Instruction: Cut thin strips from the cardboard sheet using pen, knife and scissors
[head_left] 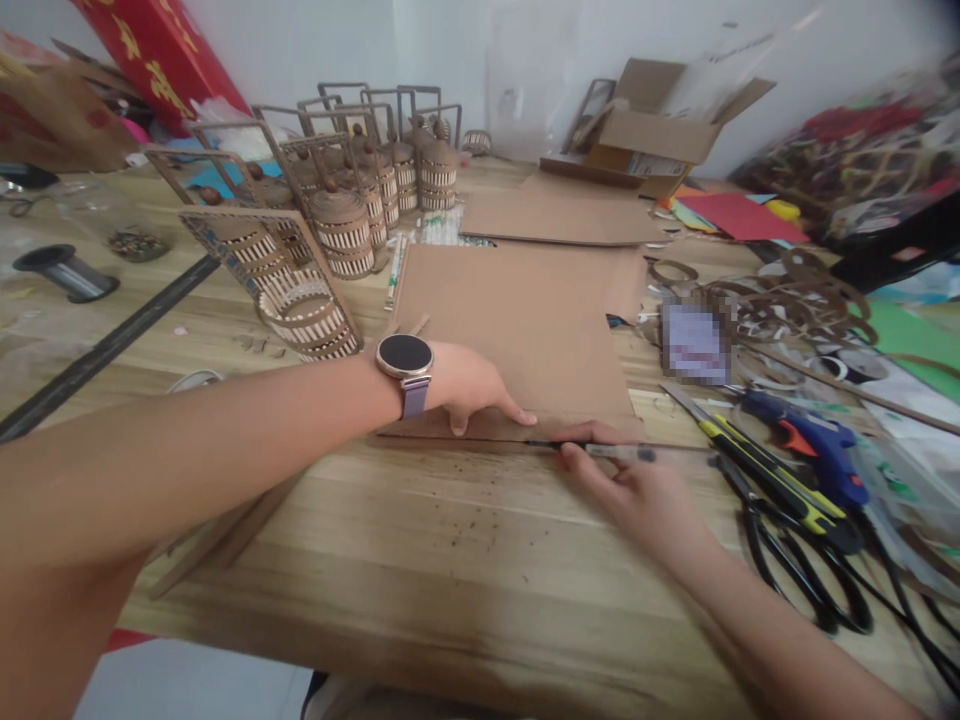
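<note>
A large sheet of brown cardboard (517,320) lies flat on the wooden table (480,600). My left hand (472,385), with a watch (405,356) on its wrist, presses on the sheet near its front edge, the fingers apart and the index finger stretched to the right. Just right of it, my right hand (630,475) grips a slim pen (611,453), its dark tip pointing left along the front edge of the cardboard. A narrow dark line runs beside that edge under my left hand.
Small bamboo baskets (345,235) with tall handles stand at the back left. On the right lie a yellow cutter (772,470), black scissors (795,560) and a blue glue gun (814,440). An open box (660,135) is behind. A dark bar (112,345) crosses the left.
</note>
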